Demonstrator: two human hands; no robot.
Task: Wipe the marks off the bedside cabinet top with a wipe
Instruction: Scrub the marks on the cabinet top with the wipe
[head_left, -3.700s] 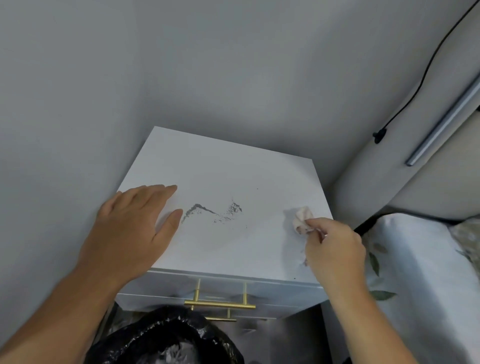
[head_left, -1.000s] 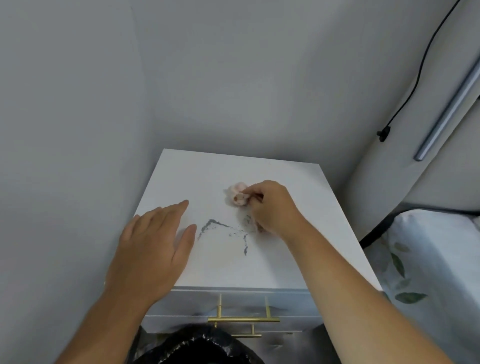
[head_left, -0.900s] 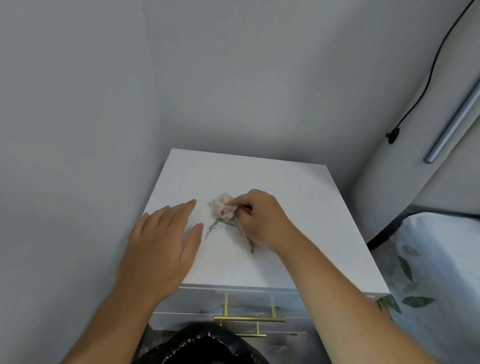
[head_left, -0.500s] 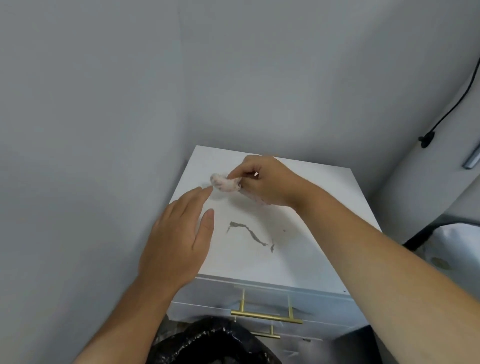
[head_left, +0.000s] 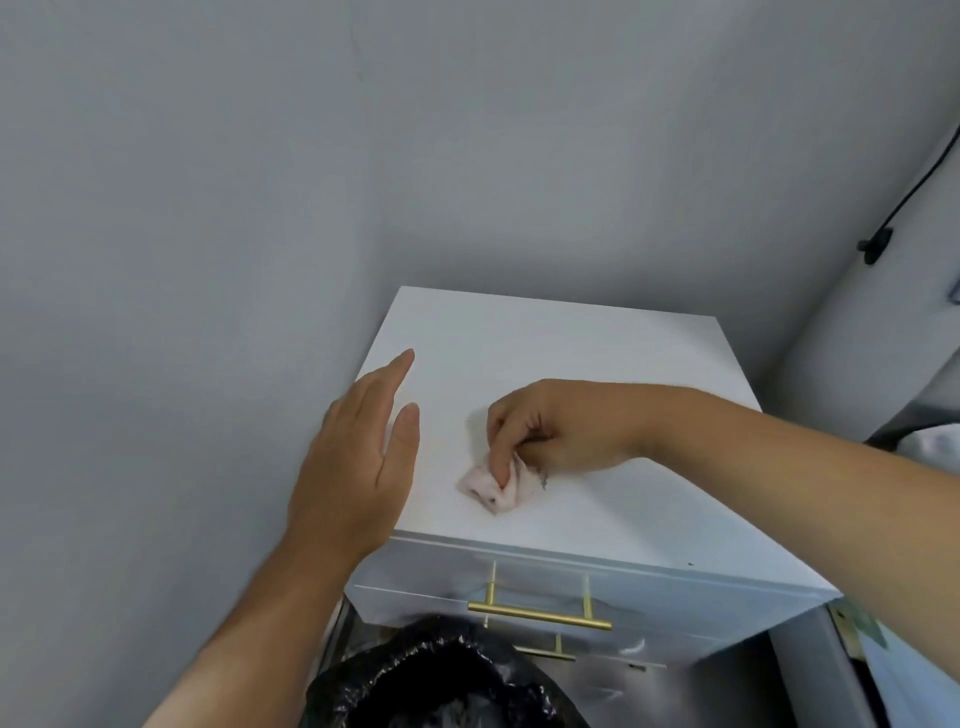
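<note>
Both hands were kept on the cabinet: wipe pinched by the right grip, left grip spread flat.

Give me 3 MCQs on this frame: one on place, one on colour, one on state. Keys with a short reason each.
1. Where is the wipe?
A. On the cabinet top, near its front edge
B. In the bin bag
C. Hanging on the drawer handle

2. What colour is the drawer handle?
A. Black
B. Gold
C. Red

3. What is the left hand doing?
A. Clenched around the wipe
C. Pulling the drawer
B. Open and flat at the cabinet's left edge

Key:
1 A: the right hand pinches the wipe down on the white top, just behind the front edge.
2 B: the bar below the top is brass-gold.
3 B: its fingers are stretched out and hold nothing.
</note>
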